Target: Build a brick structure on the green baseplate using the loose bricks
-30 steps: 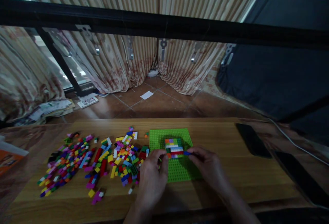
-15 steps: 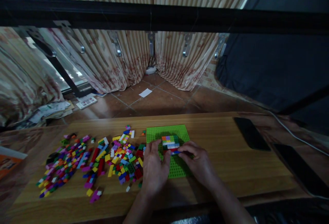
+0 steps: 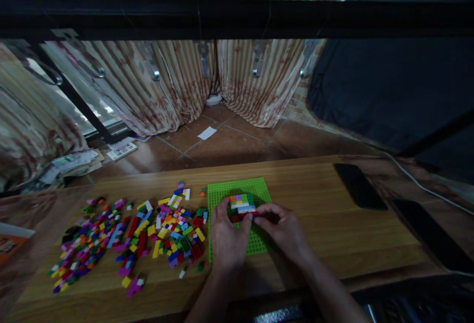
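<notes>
A small block of stacked toy bricks [image 3: 242, 203] stands on the green studded baseplate [image 3: 259, 246]. Orange, purple, yellow, green, white and red bricks show in it. My left hand [image 3: 228, 239] is curled about its left side, the thumb pressing at the front edge and the fingers at the left. At the front right corner, my right hand [image 3: 283, 226] is closed in a pinch on a small blue brick [image 3: 255, 217], which is mostly hidden by the fingertips and the left thumb. Part of the block's front is covered by my hands.
Loose bricks in many colours [image 3: 181, 234] lie in a heap left of the baseplate, with another heap [image 3: 91, 244] farther left. Two dark phone-like slabs [image 3: 360, 186] lie at the right of the wooden table [image 3: 314, 189]. A black rail [image 3: 237, 19] with hooks crosses behind.
My left thumb has moved right along the front edge, toward the right fingertips. Less of the blue brick shows now. The camera view has shifted slightly.
</notes>
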### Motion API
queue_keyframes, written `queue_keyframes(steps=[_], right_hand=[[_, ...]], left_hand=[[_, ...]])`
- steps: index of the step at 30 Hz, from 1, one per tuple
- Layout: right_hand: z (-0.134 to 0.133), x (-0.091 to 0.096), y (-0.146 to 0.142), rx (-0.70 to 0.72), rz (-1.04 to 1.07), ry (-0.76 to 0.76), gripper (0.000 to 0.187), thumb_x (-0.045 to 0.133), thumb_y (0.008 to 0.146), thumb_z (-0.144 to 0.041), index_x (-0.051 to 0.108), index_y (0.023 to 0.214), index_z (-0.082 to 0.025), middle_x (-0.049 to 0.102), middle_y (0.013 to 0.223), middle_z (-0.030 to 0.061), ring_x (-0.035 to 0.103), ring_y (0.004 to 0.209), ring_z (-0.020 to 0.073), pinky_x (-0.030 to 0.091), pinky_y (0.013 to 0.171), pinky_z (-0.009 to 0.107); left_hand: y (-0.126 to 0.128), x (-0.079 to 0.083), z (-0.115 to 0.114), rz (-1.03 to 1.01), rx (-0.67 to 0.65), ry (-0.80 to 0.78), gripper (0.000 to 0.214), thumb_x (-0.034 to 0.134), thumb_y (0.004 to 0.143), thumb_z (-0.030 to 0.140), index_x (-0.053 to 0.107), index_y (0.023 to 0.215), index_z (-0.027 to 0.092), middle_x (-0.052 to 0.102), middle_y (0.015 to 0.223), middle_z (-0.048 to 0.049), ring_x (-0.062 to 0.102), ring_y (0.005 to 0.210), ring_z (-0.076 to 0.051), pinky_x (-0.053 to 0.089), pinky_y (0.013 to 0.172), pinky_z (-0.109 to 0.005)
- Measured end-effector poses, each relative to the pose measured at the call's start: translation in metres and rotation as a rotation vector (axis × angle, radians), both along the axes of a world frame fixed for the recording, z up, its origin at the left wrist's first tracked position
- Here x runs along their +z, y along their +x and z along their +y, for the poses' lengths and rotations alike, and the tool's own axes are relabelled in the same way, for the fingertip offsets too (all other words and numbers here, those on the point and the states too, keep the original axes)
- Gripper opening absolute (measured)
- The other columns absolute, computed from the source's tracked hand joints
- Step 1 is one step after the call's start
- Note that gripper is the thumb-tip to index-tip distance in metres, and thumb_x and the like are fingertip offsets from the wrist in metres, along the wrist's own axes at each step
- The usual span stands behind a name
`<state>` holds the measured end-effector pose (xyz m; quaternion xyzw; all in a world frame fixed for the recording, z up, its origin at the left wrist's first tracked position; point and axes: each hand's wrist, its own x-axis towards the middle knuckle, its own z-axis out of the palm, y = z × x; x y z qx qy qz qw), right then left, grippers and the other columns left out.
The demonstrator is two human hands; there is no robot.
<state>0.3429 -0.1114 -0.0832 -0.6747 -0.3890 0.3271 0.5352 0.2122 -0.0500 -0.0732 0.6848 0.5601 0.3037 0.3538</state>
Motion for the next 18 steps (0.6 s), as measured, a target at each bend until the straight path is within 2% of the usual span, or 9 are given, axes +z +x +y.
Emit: queue_keyframes(steps=[8, 18], right_hand=[[0.0071, -0.0054, -0.0005, -0.067, 0.267, -0.070, 0.027, 0.076, 0.065, -0.043, 0.068, 0.076, -0.019, 0.065, 0.065, -0.0009, 0.056, 0.058, 0.0130, 0.044, 0.058, 0.027], [0.0100, -0.0006, -0.0035, -0.090, 0.339, -0.050, 0.030, 0.079, 0.059, -0.043, 0.068, 0.071, -0.018, 0.063, 0.059, -0.0019, 0.054, 0.054, 0.0115, 0.044, 0.054, 0.026]], left_hand=[[0.0010, -0.0010, 0.0000, -0.057, 0.018, -0.020, 0.057, 0.066, 0.075, 0.036, 0.053, 0.127, 0.015, 0.060, 0.118, -0.0151, 0.055, 0.115, -0.030, 0.044, 0.098, -0.045], [0.0038, -0.0056, -0.0013, -0.135, 0.072, -0.020, 0.056, 0.072, 0.070, 0.036, 0.057, 0.120, 0.016, 0.062, 0.116, -0.0146, 0.056, 0.114, -0.030, 0.044, 0.098, -0.046]])
